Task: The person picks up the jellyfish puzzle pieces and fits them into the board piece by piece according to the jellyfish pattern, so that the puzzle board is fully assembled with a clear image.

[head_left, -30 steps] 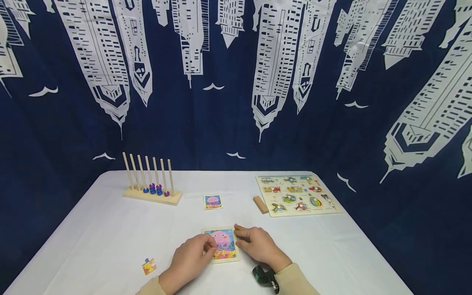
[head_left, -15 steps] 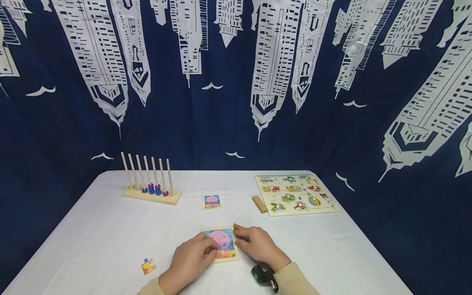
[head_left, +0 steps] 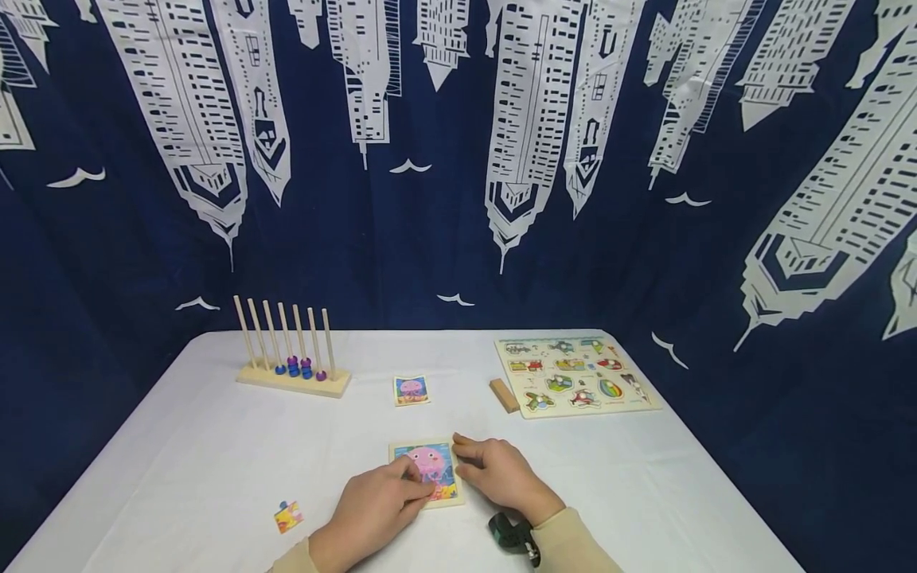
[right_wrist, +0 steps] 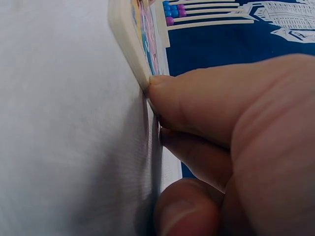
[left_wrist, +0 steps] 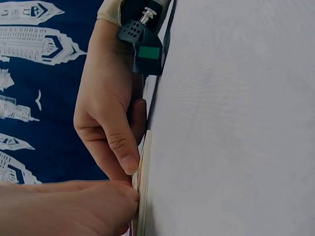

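A jigsaw puzzle [head_left: 428,460] with a pink octopus picture in a pale wooden tray [head_left: 460,492] lies before me. My left hand [head_left: 376,505] reaches over its lower left part, thumb and fingertips close together at the picture. Whether a piece is between them is hidden. My right hand [head_left: 505,477] holds the tray at its right side, the thumb and index finger at the edge near the far corner. In the right wrist view the thumb [right_wrist: 167,93] touches the tray's edge. A loose yellow and pink puzzle piece [head_left: 289,516] lies left of my left hand.
A bead abacus [head_left: 294,380] with upright rods stands at the back left. Behind the puzzle lies a small octopus picture card [head_left: 411,391]. At the back right are a wooden block [head_left: 505,395] and a knob puzzle board [head_left: 576,378]. A dark patterned curtain [head_left: 401,247] hangs behind.
My left fingertips have moved a little to the right across the lower part of the puzzle, and thumb and fingers are closer together. The right hand stays at the tray's edge.
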`<state>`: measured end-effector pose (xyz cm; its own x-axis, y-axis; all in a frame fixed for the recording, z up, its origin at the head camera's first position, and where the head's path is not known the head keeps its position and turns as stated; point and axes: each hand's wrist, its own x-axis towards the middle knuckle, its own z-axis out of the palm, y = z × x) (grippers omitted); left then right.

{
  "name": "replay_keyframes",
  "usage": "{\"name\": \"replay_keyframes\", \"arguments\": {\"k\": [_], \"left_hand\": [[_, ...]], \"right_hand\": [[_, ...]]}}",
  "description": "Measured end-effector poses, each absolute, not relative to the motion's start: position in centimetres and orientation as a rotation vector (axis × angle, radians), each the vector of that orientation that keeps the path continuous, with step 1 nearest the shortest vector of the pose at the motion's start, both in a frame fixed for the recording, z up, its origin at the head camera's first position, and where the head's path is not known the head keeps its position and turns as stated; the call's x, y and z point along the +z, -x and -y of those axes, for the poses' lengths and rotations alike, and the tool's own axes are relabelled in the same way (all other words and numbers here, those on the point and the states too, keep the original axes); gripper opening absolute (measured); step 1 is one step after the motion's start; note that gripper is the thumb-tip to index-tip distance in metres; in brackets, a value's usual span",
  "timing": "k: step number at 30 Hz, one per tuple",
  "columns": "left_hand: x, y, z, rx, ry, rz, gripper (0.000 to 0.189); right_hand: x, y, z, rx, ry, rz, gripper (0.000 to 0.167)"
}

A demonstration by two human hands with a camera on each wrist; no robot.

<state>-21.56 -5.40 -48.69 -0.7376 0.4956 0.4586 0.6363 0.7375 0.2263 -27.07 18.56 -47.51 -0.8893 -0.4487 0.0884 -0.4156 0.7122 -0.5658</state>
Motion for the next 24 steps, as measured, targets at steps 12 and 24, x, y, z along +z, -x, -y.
{"name": "replay_keyframes", "arguments": {"k": [12,24], "left_hand": [[-49.3,21.4,5.6,-0.58,0.858,2.528,0.018],[-47.7,20.4,5.3,-0.167,0.996,2.63,0.038]], "right_hand": [[-47.6,26.9,-18.4,-0.916,0.706,-2.844,0.038],[-47.4,26.9,-18.4,-0.918,0.697,-2.855,0.039]]}}
